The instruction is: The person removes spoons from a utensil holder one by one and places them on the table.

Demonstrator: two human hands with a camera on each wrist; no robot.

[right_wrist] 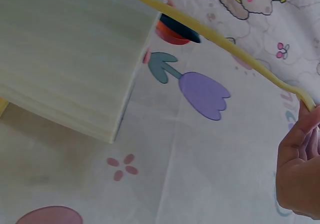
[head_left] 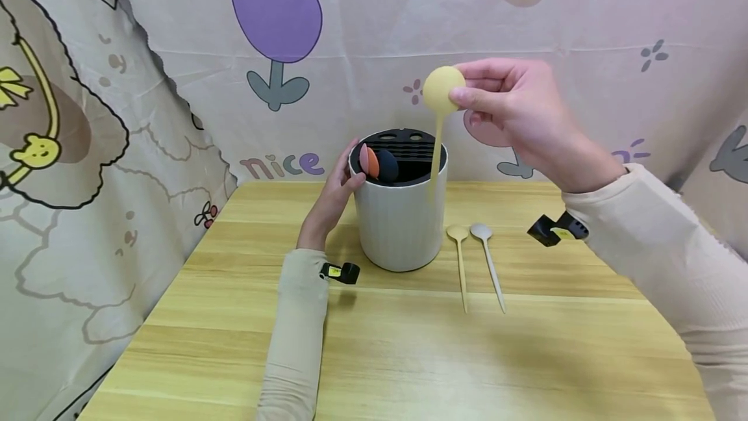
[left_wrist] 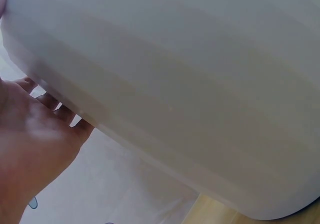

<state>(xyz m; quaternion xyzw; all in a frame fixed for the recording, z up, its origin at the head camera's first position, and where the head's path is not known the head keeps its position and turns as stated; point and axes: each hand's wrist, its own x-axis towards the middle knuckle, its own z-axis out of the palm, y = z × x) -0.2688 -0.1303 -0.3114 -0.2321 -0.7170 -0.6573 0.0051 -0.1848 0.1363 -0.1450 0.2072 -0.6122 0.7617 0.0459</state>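
My right hand [head_left: 511, 96] pinches a yellow long-handled spoon [head_left: 442, 91] by its round head. Its thin handle hangs down and, in the head view, crosses in front of the right rim of a white ribbed utensil holder [head_left: 400, 226]. The right wrist view shows the spoon's handle [right_wrist: 225, 43] reaching across the holder's wall. My left hand [head_left: 336, 190] grips the holder's left side near the top, thumb by the front rim and fingers round the side. Pink, orange [head_left: 373, 164] and dark blue [head_left: 388, 166] utensil heads stick up at the left of the holder's black slotted insert [head_left: 403, 147].
Right of the holder, another yellow spoon [head_left: 458, 234] and a grey spoon [head_left: 482, 232] lie side by side, handles toward me. Everything stands on a wooden table [head_left: 409, 356]. Printed cloth [head_left: 362, 31] hangs behind the table and along its left side.
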